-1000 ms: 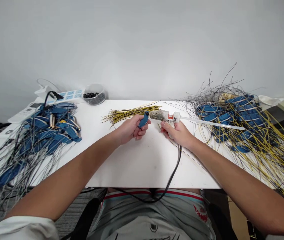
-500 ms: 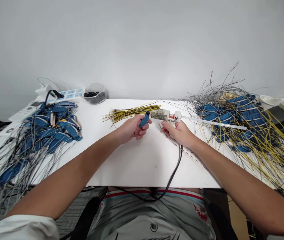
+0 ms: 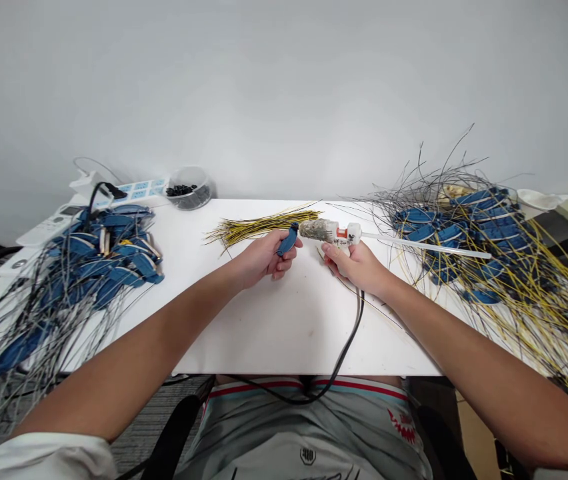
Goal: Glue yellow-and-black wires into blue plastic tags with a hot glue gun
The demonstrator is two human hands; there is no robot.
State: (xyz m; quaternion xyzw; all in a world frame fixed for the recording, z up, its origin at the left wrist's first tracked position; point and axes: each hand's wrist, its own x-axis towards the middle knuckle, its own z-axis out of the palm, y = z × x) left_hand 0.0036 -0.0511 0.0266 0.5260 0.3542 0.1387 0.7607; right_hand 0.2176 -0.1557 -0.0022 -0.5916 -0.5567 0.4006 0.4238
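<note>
Tabletop (image 3: 284,327) gives room toward its near edge (image 3: 309,372), between left heap (image 3: 127,275) and right heap (image 3: 499,233); the left hand (image 3: 263,260) (curled) pinches a blue piece (image 3: 288,242), the right hand (image 3: 359,267) grips a glue gun (image 3: 317,231).

A white-sleeved top (image 3: 54,457) with a black octagonal badge (image 3: 307,456) is worn with grey shorts (image 3: 244,417) edged in red.

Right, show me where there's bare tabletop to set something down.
The widest bare patch of white table lies between the left forearm and the glue gun's cord. A smaller one sits between the left pile of blue parts and the yellow-black wire bundle. Both ends are crowded by that pile and the right-hand pile.
</note>
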